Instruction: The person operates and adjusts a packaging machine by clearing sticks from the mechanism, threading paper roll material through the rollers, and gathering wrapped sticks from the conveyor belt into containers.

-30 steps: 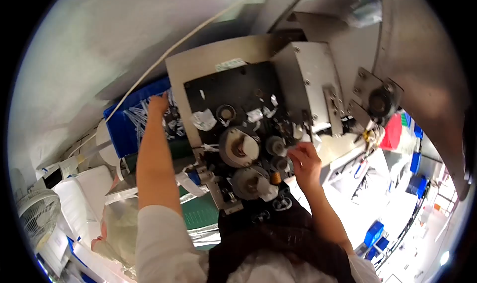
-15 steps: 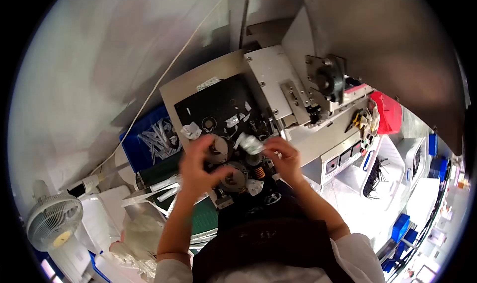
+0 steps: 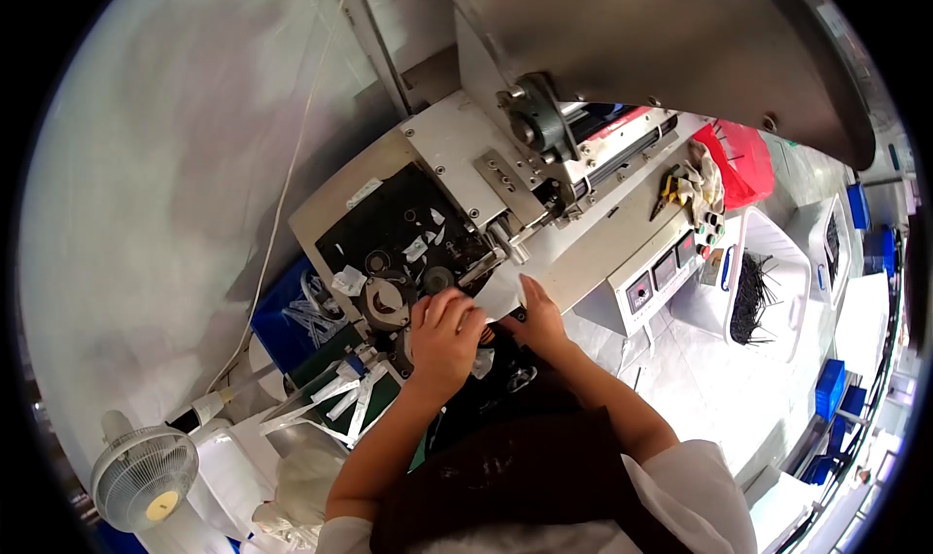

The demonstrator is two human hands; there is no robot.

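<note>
A white, thin, paper-like sheet (image 3: pixel 500 293) is stretched between my two hands, just in front of the machine's metal rod. My left hand (image 3: pixel 445 338) is closed with curled fingers at the sheet's left edge. Between thumb and fingers, my right hand (image 3: pixel 539 323) pinches the sheet's right edge. Left of my left hand is a round metal disc (image 3: pixel 387 302) with a cut-out. Behind the hands, white scraps (image 3: pixel 416 250) lie on the machine's black plate (image 3: pixel 374 225). What the sheet's underside touches is hidden.
A blue bin (image 3: pixel 282 306) with white strips stands at the left, near a fan (image 3: pixel 146 476). Yellow-handled pliers (image 3: pixel 665 192) and gloves (image 3: pixel 702 180) lie on the machine's right side. Beyond the control box (image 3: pixel 653 280) stands a white bin (image 3: pixel 799 292) holding black strips.
My left hand has moved right and closed at the sheet. The sheet, crumpled-looking and blurred before, now lies spread between both hands. The camera view has turned and shifted.
</note>
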